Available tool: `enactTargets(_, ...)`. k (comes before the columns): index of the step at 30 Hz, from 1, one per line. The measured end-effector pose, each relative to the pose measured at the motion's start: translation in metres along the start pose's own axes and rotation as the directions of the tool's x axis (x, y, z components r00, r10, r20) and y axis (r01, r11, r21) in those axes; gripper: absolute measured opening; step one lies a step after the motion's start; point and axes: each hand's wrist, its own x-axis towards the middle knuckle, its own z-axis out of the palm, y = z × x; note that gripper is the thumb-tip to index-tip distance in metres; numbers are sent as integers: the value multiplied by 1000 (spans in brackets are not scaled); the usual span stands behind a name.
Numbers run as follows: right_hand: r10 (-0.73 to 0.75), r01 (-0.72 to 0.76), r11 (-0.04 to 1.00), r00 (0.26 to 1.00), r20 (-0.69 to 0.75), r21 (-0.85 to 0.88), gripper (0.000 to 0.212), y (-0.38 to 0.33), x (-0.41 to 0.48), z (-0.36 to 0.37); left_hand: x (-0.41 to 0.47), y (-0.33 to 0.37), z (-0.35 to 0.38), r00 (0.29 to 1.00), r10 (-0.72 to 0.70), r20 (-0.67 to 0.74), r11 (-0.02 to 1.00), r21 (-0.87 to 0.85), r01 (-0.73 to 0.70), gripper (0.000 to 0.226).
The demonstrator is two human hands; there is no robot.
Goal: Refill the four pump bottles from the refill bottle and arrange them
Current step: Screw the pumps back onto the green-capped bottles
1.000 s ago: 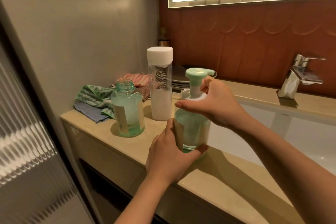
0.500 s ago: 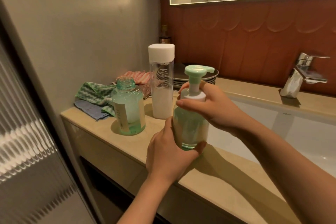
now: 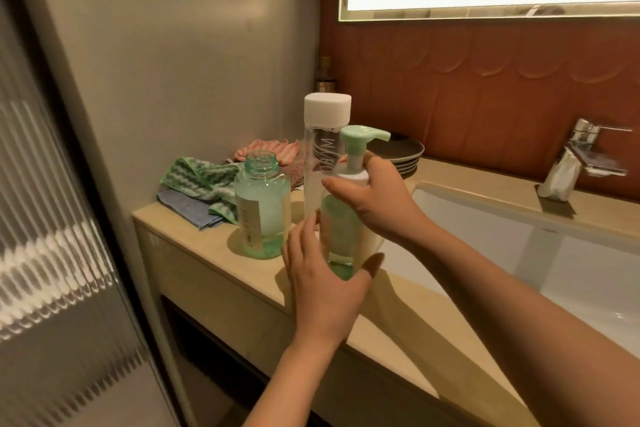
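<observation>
Head view: right hand [image 3: 378, 205] grips pump bottle [image 3: 347, 230] collar; left hand [image 3: 322, 282] wraps base, fingertips hidden.

Both forearms are bare and reach from the near side toward the far left. The left arm rises from the near edge, its wrist straight. The left hand [image 3: 325, 277] cups the lower part of the bottle [image 3: 343, 229], fingers up along its left side, thumb across its near right. The right arm enters from the near right and crosses above the left. The right hand [image 3: 377, 204] wraps the top of the bottle, thumb pointing left, fingers curled behind it.
</observation>
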Motion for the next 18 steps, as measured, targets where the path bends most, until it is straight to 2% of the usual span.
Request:
enactTargets(1,-4,3,1000,1000,-19,-30,47,0,4,5,-1,0,-3,998,13,-67,995,-95,-20,73)
enactTargets(3,-10,5,995,998,-58,-98,42,2,10,11,-1,-2,-10,976,8,-219,977,-207,-55,58)
enactTargets(5,-18,3,989,995,-95,-150,36,3,16,16,10,-12,-17,941,-26,-338,975,-216,-51,60)
enactTargets(7,-18,-5,982,992,-122,-188,40,3,19,22,27,-25,-27,917,-74,-392,984,-180,2,71)
enactTargets(10,6,-41,975,987,-160,-219,42,1,23,30,59,-41,-44,956,-160,-244,984,-114,136,91)
enactTargets(13,16,-63,964,984,-179,-259,42,0,26,35,82,-57,-55,986,-167,-18,982,-93,165,110)
enactTargets(15,18,-70,960,982,-188,-270,43,-2,28,38,89,-62,-58,977,-205,59,966,-147,211,111)
enactTargets(18,24,-81,947,982,-185,-310,45,-5,30,40,90,-61,-59,971,-231,58,956,-172,237,94)
